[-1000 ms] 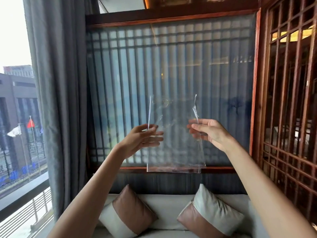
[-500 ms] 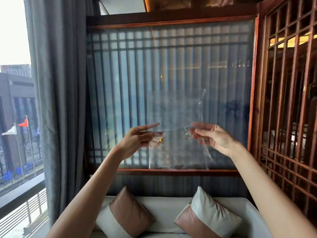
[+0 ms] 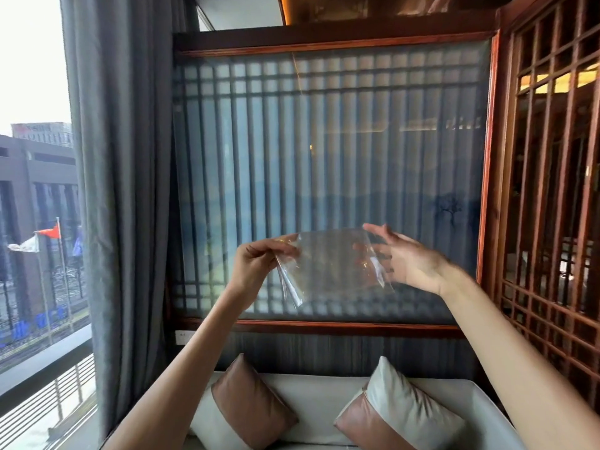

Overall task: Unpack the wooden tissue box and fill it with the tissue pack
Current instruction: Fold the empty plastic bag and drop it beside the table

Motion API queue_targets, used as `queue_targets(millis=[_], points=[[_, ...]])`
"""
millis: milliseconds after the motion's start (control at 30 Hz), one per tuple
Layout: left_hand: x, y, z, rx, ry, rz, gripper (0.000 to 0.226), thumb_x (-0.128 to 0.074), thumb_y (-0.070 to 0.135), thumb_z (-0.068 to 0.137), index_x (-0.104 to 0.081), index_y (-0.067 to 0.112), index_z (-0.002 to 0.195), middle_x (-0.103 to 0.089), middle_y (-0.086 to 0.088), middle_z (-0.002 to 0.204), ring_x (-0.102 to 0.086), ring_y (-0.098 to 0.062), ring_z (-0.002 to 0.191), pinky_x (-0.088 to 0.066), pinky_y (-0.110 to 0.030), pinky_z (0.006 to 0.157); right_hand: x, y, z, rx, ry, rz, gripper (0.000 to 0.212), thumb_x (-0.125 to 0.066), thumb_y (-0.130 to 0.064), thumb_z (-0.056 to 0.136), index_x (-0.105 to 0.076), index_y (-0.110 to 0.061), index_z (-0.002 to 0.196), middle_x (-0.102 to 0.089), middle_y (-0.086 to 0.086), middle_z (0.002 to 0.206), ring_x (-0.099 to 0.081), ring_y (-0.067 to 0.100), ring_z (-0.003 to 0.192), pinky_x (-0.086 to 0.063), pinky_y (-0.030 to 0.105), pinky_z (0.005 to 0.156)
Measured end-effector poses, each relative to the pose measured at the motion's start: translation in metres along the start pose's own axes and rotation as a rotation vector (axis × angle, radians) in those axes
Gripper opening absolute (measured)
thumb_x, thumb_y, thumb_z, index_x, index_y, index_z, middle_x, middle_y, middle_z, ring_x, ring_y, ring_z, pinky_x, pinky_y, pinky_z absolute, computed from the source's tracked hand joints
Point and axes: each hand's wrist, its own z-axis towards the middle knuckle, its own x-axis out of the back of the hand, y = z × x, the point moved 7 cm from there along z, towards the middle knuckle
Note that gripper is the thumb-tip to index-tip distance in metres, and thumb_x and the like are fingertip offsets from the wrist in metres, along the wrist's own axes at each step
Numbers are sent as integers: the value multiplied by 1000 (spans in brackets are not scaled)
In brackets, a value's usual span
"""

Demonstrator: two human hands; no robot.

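A person is holding a clear plastic bag (image 3: pixel 331 264) up at chest height in front of a slatted screen (image 3: pixel 324 157), above a sofa (image 3: pixel 318 404) with two cushions. The left hand (image 3: pixel 256 271) is pinching the bag's left edge between closed fingers. The right hand (image 3: pixel 406 258) is at the bag's right edge with fingers spread; whether it is gripping the plastic cannot be told. A second ago the bag was hanging tall and flat between the hands; now it is being folded down into a shorter, doubled shape, with its layers bunching near the left hand. This suggests the empty packaging is being folded away, so the unpacking step is probably finishing. The wooden tissue box and the tissue pack are not showing anywhere in this view, and filling is not yet starting.
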Motion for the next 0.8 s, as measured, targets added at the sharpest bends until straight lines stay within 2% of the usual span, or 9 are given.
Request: queue_targets(millis=[100,233,300,400,467,533,633,700,800], points=[[3,-16,-36,120,-105,-128,28,-56,-13,81,-78,4,81,-76,-10,102,-71,-22,99,-58,-32,84,-12,-14,14,27,75,-223,66,-67,4,85,-46,-17,144,-71,13,110,-74,16,79,-58,25,60],[3,-39,-94,450,-498,-364,51,-58,3,88,-52,11,138,-53,-15,141,-50,-37,129,-41,-52,108,-42,-45,38,14,-18,-477,59,-61,16,85,-50,-6,139,-68,11,101,-70,13,70,-59,21,59],[10,-42,-92,462,-444,-334,61,-62,20,90,-38,22,147,-50,-13,144,-48,-34,130,-37,-53,108,-63,-61,54,8,-81,-721,56,-65,11,86,-53,-10,137,-69,7,99,-68,8,67,-55,20,58],[7,-36,-67,444,-225,-145,48,-68,30,87,-54,25,132,-65,-8,126,-65,-25,113,-55,-43,91,-108,-74,74,5,-213,-1064,57,-68,2,87,-51,-17,138,-72,-3,98,-68,-1,70,-52,15,59],[1,-29,-49,386,-129,50,35,-69,22,88,-60,15,121,-72,-9,114,-71,-23,99,-59,-39,83,-127,-75,83,16,-235,-1170,66,-71,-5,86,-45,-25,144,-73,-7,101,-70,1,84,-55,20,73],[-3,-25,-34,331,-30,115,32,-70,10,87,-61,4,116,-72,-14,103,-72,-21,85,-61,-36,76,-128,-86,80,142,-87,-1220,83,-76,-28,83,-28,-43,149,-70,-6,119,-65,7,112,-51,30,98],[-3,-15,-23,274,97,103,32,-69,4,86,-60,-2,116,-70,-14,98,-69,-19,77,-62,-36,74,-100,-95,47,357,246,-908,106,-72,-75,63,5,-73,136,-33,-4,160,-29,11,147,-30,38,117],[-6,-13,-20,249,123,103,34,-69,4,86,-59,-2,118,-70,-19,103,-69,-24,83,-61,-41,81,-79,-63,24,275,272,-604,122,-75,-78,53,11,-68,139,-21,-5,164,-24,10,149,-26,40,119],[-12,-19,-25,256,72,117,37,-69,6,86,-57,-3,120,-71,-23,109,-70,-31,88,-58,-46,85,-58,4,8,64,198,-321,115,-85,-49,61,-20,-37,154,-65,3,133,-63,14,118,-55,36,91]])
